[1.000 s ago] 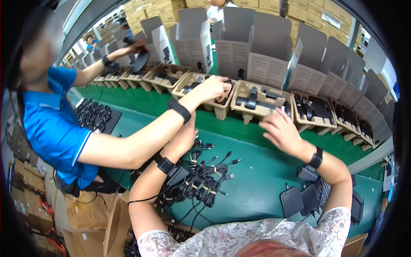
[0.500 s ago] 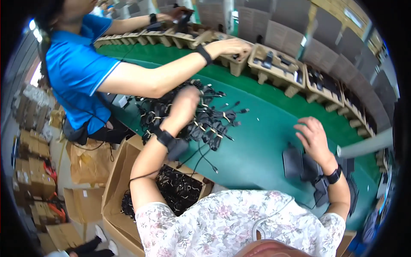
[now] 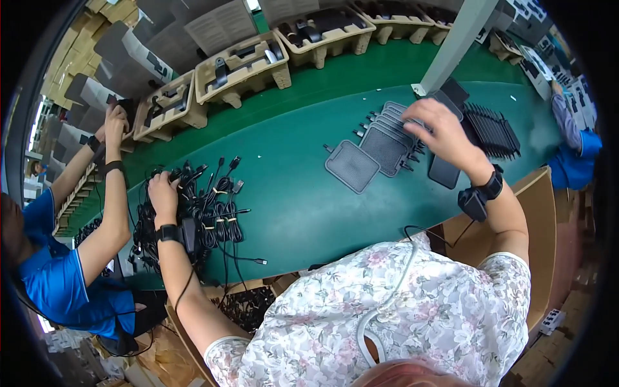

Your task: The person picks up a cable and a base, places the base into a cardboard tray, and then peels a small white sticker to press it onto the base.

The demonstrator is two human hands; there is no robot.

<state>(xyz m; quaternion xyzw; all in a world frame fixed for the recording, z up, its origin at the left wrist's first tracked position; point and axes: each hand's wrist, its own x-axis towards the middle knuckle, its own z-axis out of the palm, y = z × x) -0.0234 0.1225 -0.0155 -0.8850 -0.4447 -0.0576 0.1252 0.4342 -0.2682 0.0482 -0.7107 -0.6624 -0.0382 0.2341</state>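
My left hand (image 3: 164,197) is at the pile of black cables (image 3: 221,229) on the left of the green table. Its fingers are bent and closed on a tied cable bundle, though their tips are partly lost among the dark cords. My right hand (image 3: 445,132) hovers over several flat black rectangular panels (image 3: 353,166) that have short stubs on their edges. Its fingers are bent and the thumb stands apart, with nothing visible between them. Below that hand lies a smooth black slab (image 3: 443,171). A tight row of thin black panels (image 3: 492,132) stands just right of it.
Moulded cardboard trays (image 3: 242,69) with black parts line the table's far side. A grey post (image 3: 454,48) rises behind my right hand. At the left, a co-worker in a blue shirt (image 3: 55,280) reaches toward a tray. Cardboard boxes (image 3: 538,226) stand against the near edge.
My view has swung to the right, bringing the panels and post into fuller sight. My left hand has come down onto the cables. The co-worker's arms no longer cross above the pile.
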